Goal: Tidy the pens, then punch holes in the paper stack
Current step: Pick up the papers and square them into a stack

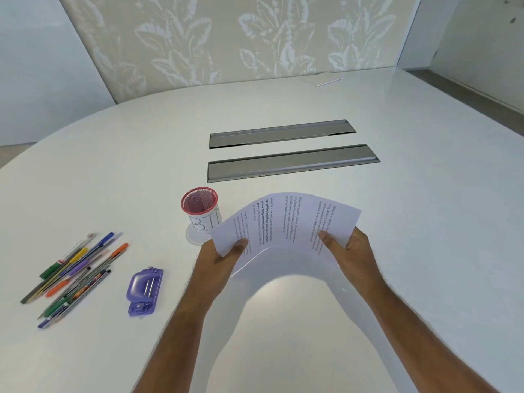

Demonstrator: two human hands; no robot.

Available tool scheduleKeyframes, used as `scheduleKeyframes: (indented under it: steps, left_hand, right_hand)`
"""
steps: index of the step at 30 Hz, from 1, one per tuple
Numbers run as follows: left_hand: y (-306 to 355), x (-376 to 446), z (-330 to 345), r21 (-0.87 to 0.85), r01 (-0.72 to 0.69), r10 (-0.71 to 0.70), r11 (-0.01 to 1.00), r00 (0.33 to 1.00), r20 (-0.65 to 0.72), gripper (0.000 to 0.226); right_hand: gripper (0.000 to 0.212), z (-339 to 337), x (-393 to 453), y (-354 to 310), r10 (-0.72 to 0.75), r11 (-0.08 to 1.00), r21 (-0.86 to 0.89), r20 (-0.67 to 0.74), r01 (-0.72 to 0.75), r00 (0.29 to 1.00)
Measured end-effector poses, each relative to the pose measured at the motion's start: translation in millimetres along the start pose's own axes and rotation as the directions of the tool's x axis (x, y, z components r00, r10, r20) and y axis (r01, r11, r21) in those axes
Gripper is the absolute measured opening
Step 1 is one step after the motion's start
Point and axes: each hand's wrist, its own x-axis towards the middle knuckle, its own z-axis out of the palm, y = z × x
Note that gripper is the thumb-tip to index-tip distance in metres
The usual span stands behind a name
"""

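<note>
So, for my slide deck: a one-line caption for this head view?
Both hands hold the printed paper stack above the table; pens lie loose beside the purple hole punch.

Bright, even daylight washes a glossy white tabletop (pixel 411 222), which throws back a soft glare patch near the lower centre and a pale reflection beneath the held paper stack (pixel 286 219). Shadows stay faint and short. Wide-angle distortion bows the tabletop's far edge and stretches the forearms at the bottom. The pens (pixel 76 276) look slightly soft; fine print blurs.
</note>
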Motion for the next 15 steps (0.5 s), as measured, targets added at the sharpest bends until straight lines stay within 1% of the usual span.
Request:
scheduleKeyframes:
  steps: [3,5,8,11,12,15]
  left_hand:
    - [2,0,-1,0.000,0.027,-0.027,1.000,0.999,-0.029,0.019]
    - [2,2,-3,-0.005,0.049,-0.049,0.999,0.997,-0.060,0.016]
    - [6,2,-6,-0.007,0.065,-0.065,0.998,0.993,-0.093,0.025]
    - [5,2,-12,-0.032,0.076,-0.078,0.997,0.993,-0.093,0.012]
    - [5,2,-13,-0.054,0.078,-0.083,0.995,0.992,-0.096,0.011]
    - [7,2,-18,-0.145,0.080,-0.096,0.986,0.990,-0.105,0.025]
  right_hand:
    - [0.018,0,1,-1,-0.014,1.000,-0.007,0.026,0.014,1.000]
    - [0.021,-1,3,-1,0.003,1.000,-0.006,0.029,-0.002,1.000]
    - [0.022,-3,7,-3,0.000,1.000,-0.011,0.039,0.000,0.999]
    - [0.020,-8,9,-9,-0.027,1.000,0.006,0.074,0.027,0.997]
    - [0.018,-10,10,-11,-0.039,0.999,0.009,0.087,0.039,0.995]
    - [0.013,-16,11,-14,-0.045,0.997,0.061,0.093,0.040,0.995]
